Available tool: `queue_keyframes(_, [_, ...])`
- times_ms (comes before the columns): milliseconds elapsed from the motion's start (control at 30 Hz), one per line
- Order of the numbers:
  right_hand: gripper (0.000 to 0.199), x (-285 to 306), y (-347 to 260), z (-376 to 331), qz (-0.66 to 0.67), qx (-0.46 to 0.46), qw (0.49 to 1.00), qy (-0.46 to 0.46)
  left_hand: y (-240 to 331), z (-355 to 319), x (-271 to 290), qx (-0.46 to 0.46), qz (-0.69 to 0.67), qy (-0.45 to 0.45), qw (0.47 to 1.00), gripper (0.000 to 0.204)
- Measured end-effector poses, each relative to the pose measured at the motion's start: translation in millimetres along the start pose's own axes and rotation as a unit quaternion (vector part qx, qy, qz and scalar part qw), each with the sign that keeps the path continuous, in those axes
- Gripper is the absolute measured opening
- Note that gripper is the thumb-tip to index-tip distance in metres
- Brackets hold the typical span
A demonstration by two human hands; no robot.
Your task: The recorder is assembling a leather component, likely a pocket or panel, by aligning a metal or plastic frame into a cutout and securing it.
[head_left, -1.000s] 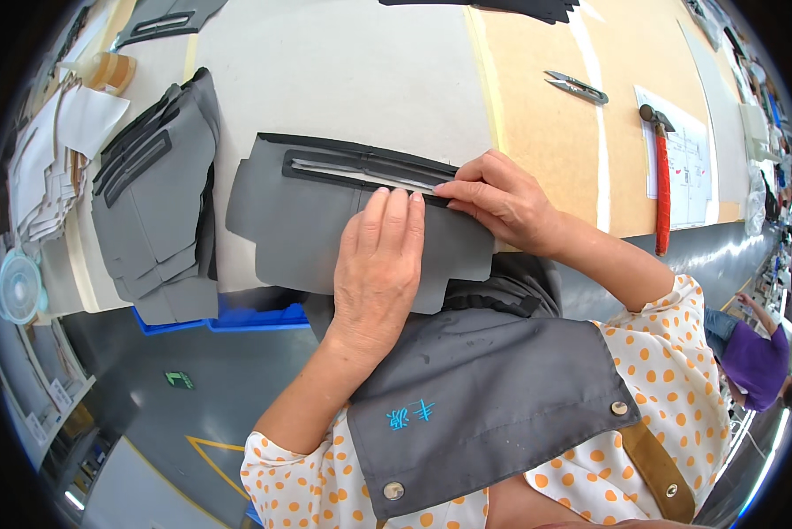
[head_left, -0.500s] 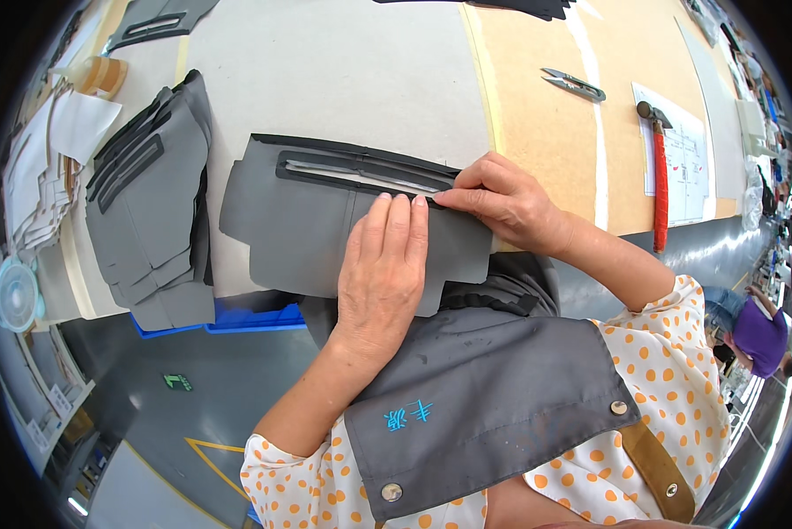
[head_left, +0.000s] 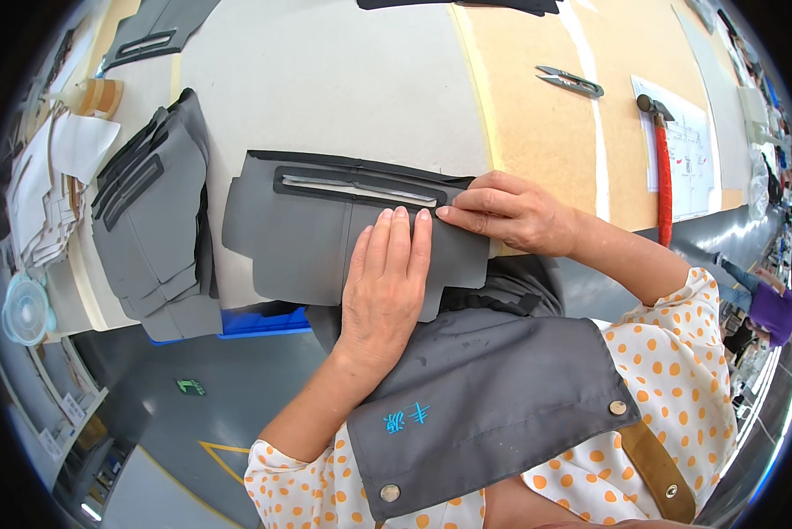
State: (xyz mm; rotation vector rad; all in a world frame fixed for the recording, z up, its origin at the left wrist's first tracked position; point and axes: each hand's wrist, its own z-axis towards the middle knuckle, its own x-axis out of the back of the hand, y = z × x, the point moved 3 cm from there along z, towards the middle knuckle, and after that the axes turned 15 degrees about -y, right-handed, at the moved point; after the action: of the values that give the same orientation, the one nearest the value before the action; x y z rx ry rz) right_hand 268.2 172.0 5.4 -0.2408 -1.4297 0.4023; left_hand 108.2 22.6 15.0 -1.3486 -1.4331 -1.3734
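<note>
1. Head view: we take the grey panel (head_left: 299, 247) as the centre of the clock. It lies on the table (head_left: 343, 79), its 6 o'clock edge reaching past the table's near edge.
2. We locate the long slot with its black frame (head_left: 361, 177) near the panel's 12 o'clock edge.
3. We find the left hand (head_left: 384, 286) at 5 o'clock on the panel, laid palm down. Its fingers are straight and side by side, the tips at the frame's lower border; it clasps nothing.
4. We find the right hand (head_left: 519, 214) at 3 o'clock. Thumb and forefinger are drawn close together at the frame's 3 o'clock end; we cannot tell whether they pinch the material or only press it.
5. At 9 o'clock we note a fanned stack of similar panels (head_left: 149, 238), with a pile of paper (head_left: 43, 194) beyond it.
6. At 10 o'clock stands an amber container (head_left: 100, 99).
7. At 2 o'clock we see the snips (head_left: 577, 84), well apart from both hands.
8. Between 2 and 3 o'clock a red-handled hammer (head_left: 664, 176) lies partly over a printed sheet (head_left: 691, 150).
9. Between 7 and 8 o'clock a blue bin (head_left: 264, 324) shows below the table edge.
</note>
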Motion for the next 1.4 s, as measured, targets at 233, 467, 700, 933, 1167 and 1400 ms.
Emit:
queue_keyframes(233, [0.049, -2, 2, 0, 0.005, -0.004, 1.0, 0.014, -5, -6, -4, -0.014, -0.016, 0.055, 0.998, 0.045])
queue_keyframes(467, [0.042, 3, -7, 16, 0.025, -0.069, 0.996, 0.053, -42, -23, 11, 0.025, -0.072, 0.108, 0.991, 0.048])
queue_keyframes(700, [0.042, -16, -7, 53, 0.042, -0.089, 0.993, 0.071, -63, -19, 4, 0.053, -0.053, 0.104, 0.992, 0.059])
queue_keyframes(933, [0.043, -17, -6, 54, -0.028, -0.057, 0.998, 0.02, -58, -17, 7, 0.072, -0.036, 0.05, 0.996, 0.073])
queue_keyframes(1167, [0.047, -17, -10, 51, -0.066, -0.048, 0.997, -0.004, -57, -18, 10, 0.065, -0.02, 0.024, 0.997, 0.074])
queue_keyframes(1400, [0.046, -18, -9, 51, -0.032, -0.055, 0.997, 0.047, -58, -20, 9, 0.033, -0.011, 0.059, 0.998, 0.06])
